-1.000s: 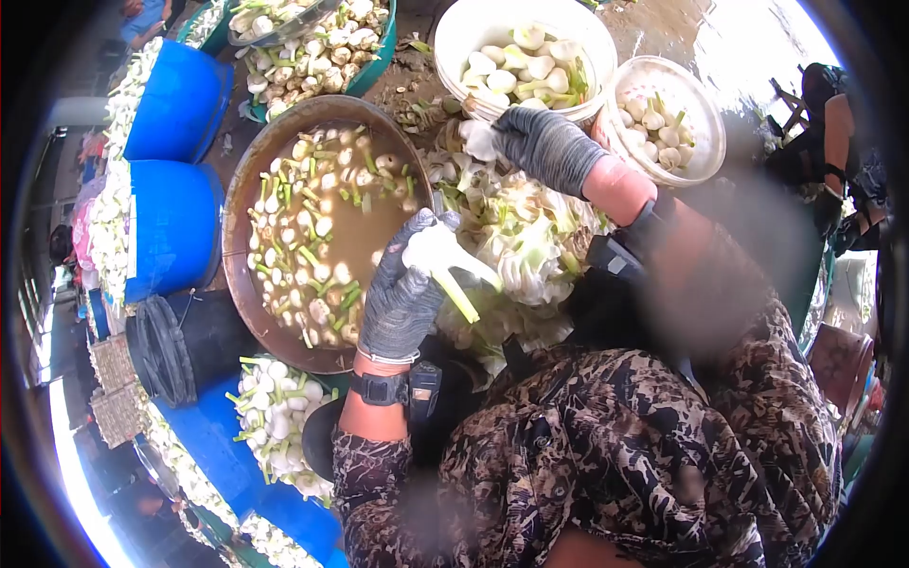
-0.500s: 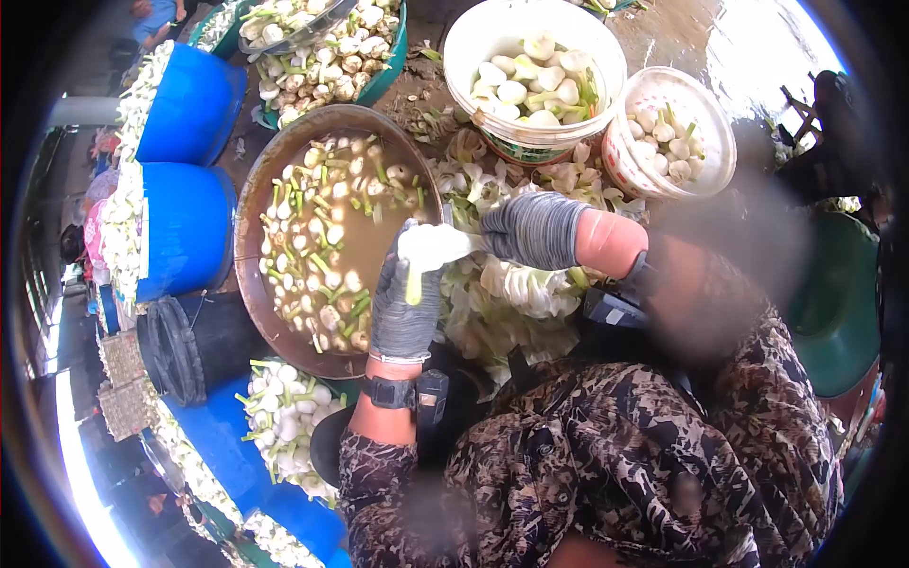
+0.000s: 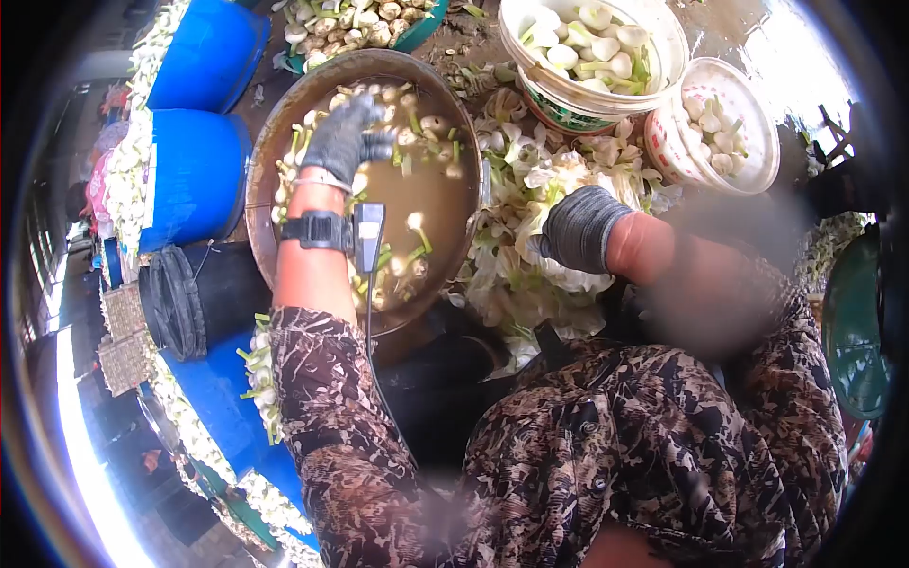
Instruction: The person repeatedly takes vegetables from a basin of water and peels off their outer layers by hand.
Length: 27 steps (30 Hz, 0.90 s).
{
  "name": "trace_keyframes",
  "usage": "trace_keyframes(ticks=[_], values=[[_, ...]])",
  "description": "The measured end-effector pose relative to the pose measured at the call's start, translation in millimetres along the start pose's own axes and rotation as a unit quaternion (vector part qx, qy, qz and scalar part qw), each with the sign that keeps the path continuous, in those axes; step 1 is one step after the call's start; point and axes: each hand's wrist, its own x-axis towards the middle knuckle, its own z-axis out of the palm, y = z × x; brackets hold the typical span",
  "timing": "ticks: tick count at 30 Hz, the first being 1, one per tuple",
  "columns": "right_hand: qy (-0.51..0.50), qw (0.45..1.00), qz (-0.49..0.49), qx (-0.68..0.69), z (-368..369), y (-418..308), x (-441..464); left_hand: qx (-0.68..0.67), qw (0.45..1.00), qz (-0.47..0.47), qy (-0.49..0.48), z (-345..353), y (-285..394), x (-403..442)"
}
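Observation:
My left hand (image 3: 343,142), in a grey glove, reaches over the round brown basin (image 3: 260,180). Its fingers are stretched out with the thumb apart, and nothing shows in them. Below it, white garlic bulbs (image 3: 414,265) with short green stems float in murky water. My right hand (image 3: 582,227), in a matching glove, is closed above a heap of pale peeled skins (image 3: 516,303). Whatever its fingers may hold is hidden.
A large white bucket (image 3: 530,71) and a smaller one (image 3: 663,151) hold trimmed bulbs at the top right. Blue tubs (image 3: 194,180) and a black container (image 3: 175,303) line the left. A green basin (image 3: 417,36) of bulbs stands behind.
My left hand has left the bulb it held beside my right hand and moved up and left over the basin, its fingers opening. My right hand has shifted slightly right. The view has shifted too.

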Motion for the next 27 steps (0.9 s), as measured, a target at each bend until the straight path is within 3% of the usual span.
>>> trace_keyframes(ticks=[1, 3, 5, 7, 11, 13, 14, 16, 17, 19, 20, 21, 22, 24, 27], values=[[0.008, 1.0, -0.026, 0.001, 4.9, 3.1, 1.0, 0.004, 0.997, -0.083, 0.005, -20.0, -35.6, 8.4], [-0.005, 0.999, -0.031, -0.031, 12.3, 4.6, 2.7, 0.076, 0.966, -0.224, 0.103, -20.8, -93.7, 5.8], [-0.018, 0.998, -0.012, -0.054, 17.7, 1.2, 5.4, 0.183, 0.919, -0.336, 0.092, -17.9, -134.7, -0.8], [-0.034, 0.998, -0.001, -0.043, 9.7, -2.1, 8.8, 0.121, 0.92, -0.353, 0.12, 6.0, -167.1, -11.5], [-0.02, 0.999, 0.005, 0.026, 1.5, -2.8, 12.7, 0.116, 0.924, -0.364, -0.018, 23.7, -212.4, 2.7], [-0.013, 0.997, 0.024, 0.069, -12.3, -8.8, 12.8, -0.056, 0.977, -0.204, -0.03, 29.3, -211.1, -3.1], [-0.012, 0.997, 0.024, 0.071, -9.7, -5.9, 12.7, -0.054, 0.977, -0.204, -0.03, 29.7, -205.3, -7.5], [0.219, 0.97, -0.044, 0.095, -0.7, 0.9, 15.4, -0.218, 0.967, -0.085, -0.098, 29.7, -168.2, -24.4], [0.304, 0.94, -0.069, 0.135, 2.0, 4.4, 16.3, -0.213, 0.969, -0.081, -0.097, 32.9, -148.8, -36.0], [0.345, 0.917, -0.059, 0.192, -4.8, 5.1, 16.5, -0.181, 0.976, 0.025, -0.122, 48.6, -115.2, -61.5], [0.378, 0.89, -0.048, 0.249, -9.2, 4.9, 16.8, -0.177, 0.976, 0.029, -0.123, 54.7, -104.9, -70.3], [0.404, 0.871, -0.055, 0.274, -13.0, 5.7, 17.6, -0.086, 0.987, 0.087, -0.106, 60.5, -96.0, -78.1], [0.409, 0.869, -0.055, 0.274, -15.4, 5.2, 16.3, 0.007, 0.986, 0.145, -0.087, 69.5, -79.8, -90.1], [0.432, 0.84, -0.078, 0.318, -18.5, 3.8, 11.8, 0.027, 0.988, 0.136, -0.068, 87.8, -60.9, -114.7], [0.43, 0.851, -0.071, 0.293, -23.2, -2.7, -2.4, 0.071, 0.978, 0.194, -0.028, 102.2, -56.8, -132.7]])
